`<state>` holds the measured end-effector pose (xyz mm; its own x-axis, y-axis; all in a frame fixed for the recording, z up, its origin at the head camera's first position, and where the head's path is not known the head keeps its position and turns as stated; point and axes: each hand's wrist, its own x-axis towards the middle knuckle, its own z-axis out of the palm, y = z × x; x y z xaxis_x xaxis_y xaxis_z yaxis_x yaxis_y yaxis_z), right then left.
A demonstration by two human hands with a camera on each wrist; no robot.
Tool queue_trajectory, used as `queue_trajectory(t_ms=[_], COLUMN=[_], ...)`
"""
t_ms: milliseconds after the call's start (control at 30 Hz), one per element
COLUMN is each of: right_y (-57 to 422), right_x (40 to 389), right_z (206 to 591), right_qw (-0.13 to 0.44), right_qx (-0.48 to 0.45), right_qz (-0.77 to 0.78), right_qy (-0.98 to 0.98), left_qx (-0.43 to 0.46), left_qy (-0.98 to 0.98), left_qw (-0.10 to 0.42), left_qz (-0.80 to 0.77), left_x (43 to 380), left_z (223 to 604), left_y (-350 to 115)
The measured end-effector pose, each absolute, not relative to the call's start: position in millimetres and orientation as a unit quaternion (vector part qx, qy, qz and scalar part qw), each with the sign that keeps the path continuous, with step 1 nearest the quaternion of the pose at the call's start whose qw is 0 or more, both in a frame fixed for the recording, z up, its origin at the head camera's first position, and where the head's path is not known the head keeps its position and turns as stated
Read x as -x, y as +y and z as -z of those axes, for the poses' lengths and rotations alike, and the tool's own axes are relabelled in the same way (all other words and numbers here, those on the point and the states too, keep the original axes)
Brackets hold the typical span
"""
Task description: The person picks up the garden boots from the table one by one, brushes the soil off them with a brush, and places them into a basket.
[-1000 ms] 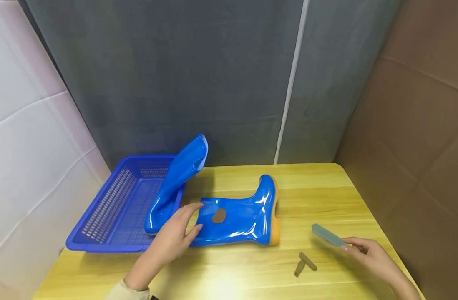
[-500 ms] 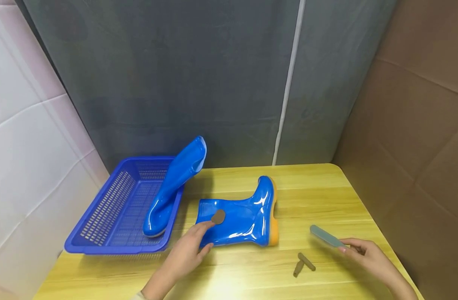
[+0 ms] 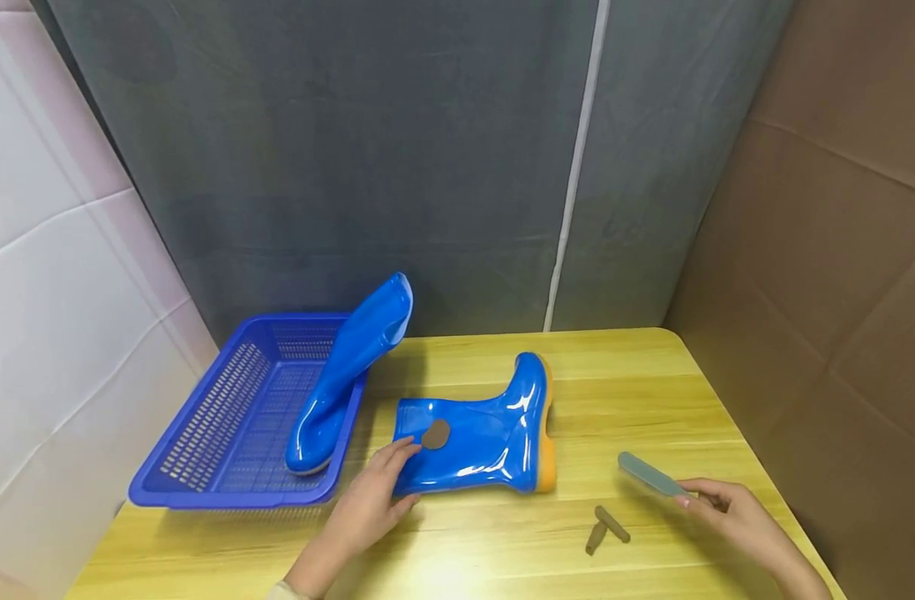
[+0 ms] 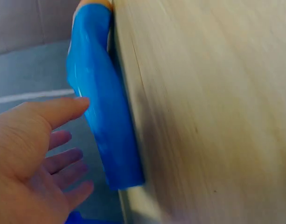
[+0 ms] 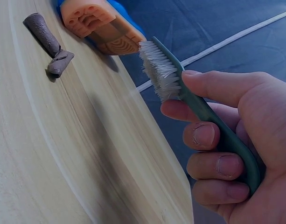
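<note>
A glossy blue rain boot (image 3: 465,437) with an orange sole lies on its side, toe pointing to the back. On its shaft sits a flat, round brown patch (image 3: 436,434) that looks like clay or mud. My left hand (image 3: 371,500) is at the shaft's open end, fingers loosely extended; its fingertips overlap the boot beside the patch. In the left wrist view the thumb (image 4: 63,109) overlaps the blue shaft. At the right, my right hand (image 3: 735,512) grips a grey-green scrubbing brush (image 5: 198,105) by its handle, held above the table with its white bristles exposed.
A blue plastic basket (image 3: 202,417) stands on the left, with a second blue boot (image 3: 352,358) leaning out over its right rim. Two brown clay-like rolls (image 3: 612,523) lie crossed on the table (image 3: 615,392) between boot and right hand. Dark, white and brown cloth walls enclose the table.
My left hand has shifted right and toward me, from between basket and boot to the boot shaft beside the brown patch. The right hand keeps the brush almost still.
</note>
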<state>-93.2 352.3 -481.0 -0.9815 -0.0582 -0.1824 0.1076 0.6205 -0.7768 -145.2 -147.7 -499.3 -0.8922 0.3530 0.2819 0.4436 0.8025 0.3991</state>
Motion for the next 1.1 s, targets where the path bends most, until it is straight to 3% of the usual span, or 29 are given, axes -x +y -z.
queue_trajectory(t_ms=[167, 867, 1100], right_y=[352, 353, 352], right_x=[94, 96, 97], right_z=[482, 486, 489], right_qw=[0.092, 0.110, 0.113], right_qx=[-0.013, -0.011, -0.005], right_qz=[0.432, 0.439, 0.438], right_qy=[0.897, 0.892, 0.892], left_qx=[0.183, 0.159, 0.123], left_qy=[-0.946, -0.957, -0.946], left_qw=[0.064, 0.042, 0.080], left_qz=[0.260, 0.241, 0.291], left_x=[151, 164, 159], left_z=[507, 522, 524], left_y=[-157, -161, -163])
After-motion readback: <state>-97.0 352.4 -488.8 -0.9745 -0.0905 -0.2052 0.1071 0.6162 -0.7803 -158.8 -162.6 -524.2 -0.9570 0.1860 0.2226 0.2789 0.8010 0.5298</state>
